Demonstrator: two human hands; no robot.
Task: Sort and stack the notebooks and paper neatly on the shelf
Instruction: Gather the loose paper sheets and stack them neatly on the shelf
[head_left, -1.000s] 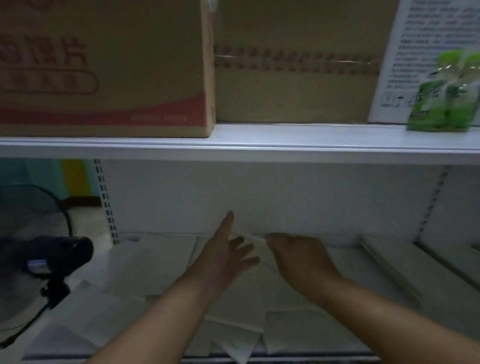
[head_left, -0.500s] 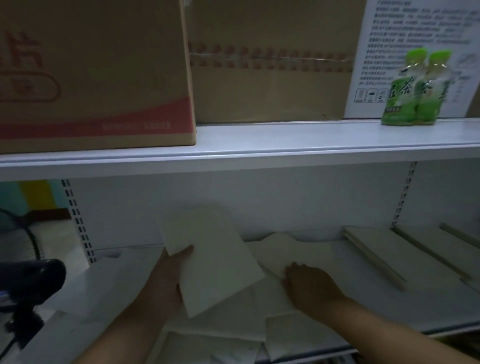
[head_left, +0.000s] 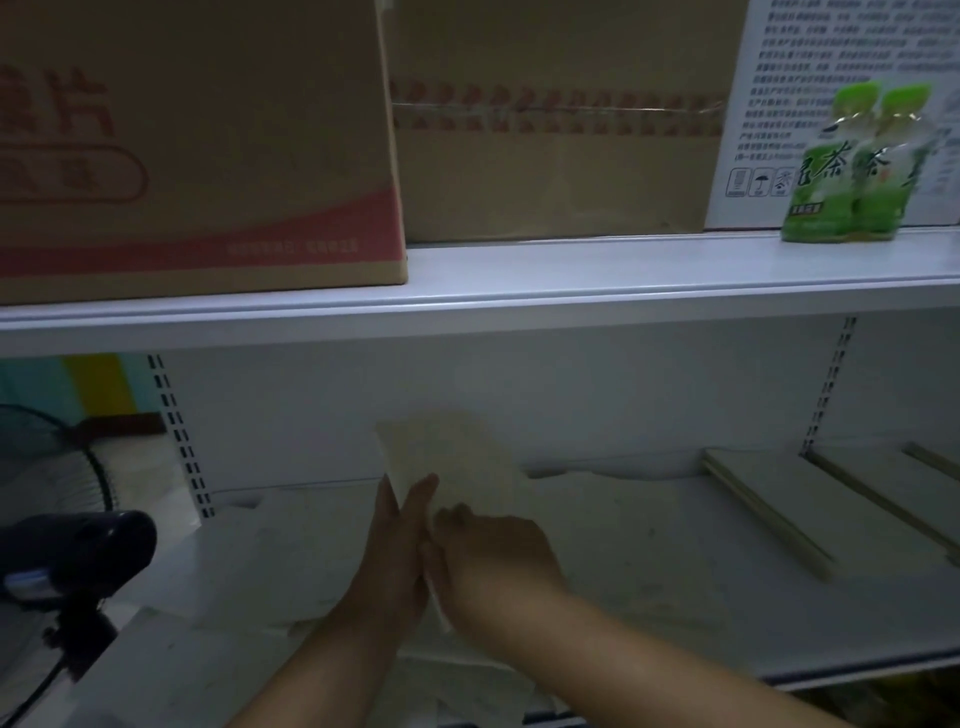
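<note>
At frame centre I see my left hand (head_left: 397, 551) and right hand (head_left: 491, 558) pressed together, clamping a pale paper sheet (head_left: 457, 457) upright above the lower shelf (head_left: 649, 571); notebooks (head_left: 769, 499) lie at right.

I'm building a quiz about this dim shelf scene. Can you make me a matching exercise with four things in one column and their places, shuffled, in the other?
Things:
1. green bottles
2. red-banded carton
3. cream sheet
4. black fan

Places:
A. held up between the left hand and the right hand
B. upper shelf, left end
C. off the shelf unit, at the left edge of the view
D. upper shelf, right end, in front of a white printed box

Pairs: 1-D, 2-B, 3-A, 4-C
</note>
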